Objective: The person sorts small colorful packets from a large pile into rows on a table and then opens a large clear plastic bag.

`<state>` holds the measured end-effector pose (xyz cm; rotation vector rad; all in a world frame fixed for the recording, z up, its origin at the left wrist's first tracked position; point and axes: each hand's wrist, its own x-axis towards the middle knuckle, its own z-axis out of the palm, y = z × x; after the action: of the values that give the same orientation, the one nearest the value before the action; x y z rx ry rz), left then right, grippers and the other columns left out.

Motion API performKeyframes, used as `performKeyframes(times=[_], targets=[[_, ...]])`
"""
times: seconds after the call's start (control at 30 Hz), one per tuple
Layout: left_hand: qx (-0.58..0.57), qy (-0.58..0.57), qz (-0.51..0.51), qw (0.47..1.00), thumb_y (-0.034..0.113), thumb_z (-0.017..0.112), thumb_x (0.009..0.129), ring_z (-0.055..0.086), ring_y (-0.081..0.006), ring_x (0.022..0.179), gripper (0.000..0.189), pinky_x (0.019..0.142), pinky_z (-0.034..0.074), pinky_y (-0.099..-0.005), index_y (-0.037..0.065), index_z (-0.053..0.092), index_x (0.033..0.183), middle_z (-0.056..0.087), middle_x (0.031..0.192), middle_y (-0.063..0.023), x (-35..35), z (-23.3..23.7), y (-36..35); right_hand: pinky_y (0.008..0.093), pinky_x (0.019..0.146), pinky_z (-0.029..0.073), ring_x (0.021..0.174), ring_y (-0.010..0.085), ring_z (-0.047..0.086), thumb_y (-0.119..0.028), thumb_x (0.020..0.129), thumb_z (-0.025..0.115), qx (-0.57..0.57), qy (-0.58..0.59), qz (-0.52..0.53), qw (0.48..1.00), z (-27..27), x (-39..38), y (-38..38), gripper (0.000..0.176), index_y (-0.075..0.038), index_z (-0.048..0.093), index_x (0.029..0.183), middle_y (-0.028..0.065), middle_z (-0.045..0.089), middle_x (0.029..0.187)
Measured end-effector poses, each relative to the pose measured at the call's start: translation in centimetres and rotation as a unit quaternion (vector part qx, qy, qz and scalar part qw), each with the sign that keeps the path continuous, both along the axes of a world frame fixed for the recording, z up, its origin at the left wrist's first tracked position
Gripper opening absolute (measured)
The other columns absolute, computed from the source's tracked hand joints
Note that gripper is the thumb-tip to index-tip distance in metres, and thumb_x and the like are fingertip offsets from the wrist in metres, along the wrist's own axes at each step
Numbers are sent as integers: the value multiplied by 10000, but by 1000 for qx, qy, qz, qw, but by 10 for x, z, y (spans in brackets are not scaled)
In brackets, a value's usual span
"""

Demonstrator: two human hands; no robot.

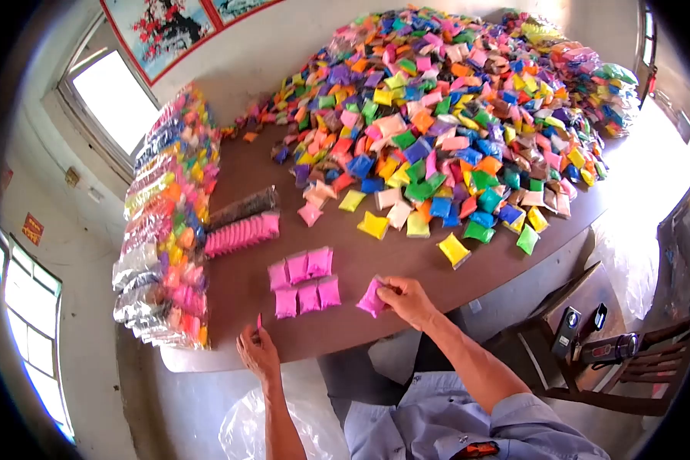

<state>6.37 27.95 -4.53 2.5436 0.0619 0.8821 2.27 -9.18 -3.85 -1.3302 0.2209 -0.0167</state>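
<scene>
My right hand (408,300) pinches a small pink packet (371,299) just above the brown table (376,261), near its front edge. To the left of it lie several pink packets (305,281) set out in two short rows. My left hand (257,351) rests at the table's front edge, with a thin pink sliver (259,320) between its fingertips. A huge heap of small packets in many colours (445,115) covers the far half of the table.
Long clear sleeves stuffed with coloured packets (165,222) are stacked along the table's left side, with a pink-filled sleeve (241,234) beside them. A wooden chair (590,353) with devices on it stands at the right. A clear plastic bag (245,425) lies below the table edge.
</scene>
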Motion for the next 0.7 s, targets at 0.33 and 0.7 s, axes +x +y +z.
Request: performKeyframes(times=[0.33,0.7], targets=[[-164,97,-257,947,238,768,917,694,-304,979,322,869,553,-429,5,702,1129,715,1059,-171,-71,62,-160,261,775,545,870,87,664,-146,935,778,-25,-38,12,999,18,-11,9,240,7,751,1119,31,746,958],[-327,248,-294,863,163,742,954,654,-144,739,215,680,530,-340,-22,717,1060,735,846,-113,-69,43,-222,219,747,522,853,63,625,-206,982,766,-13,-51,9,999,24,-38,-27,263,3,737,1139,-4,703,962]])
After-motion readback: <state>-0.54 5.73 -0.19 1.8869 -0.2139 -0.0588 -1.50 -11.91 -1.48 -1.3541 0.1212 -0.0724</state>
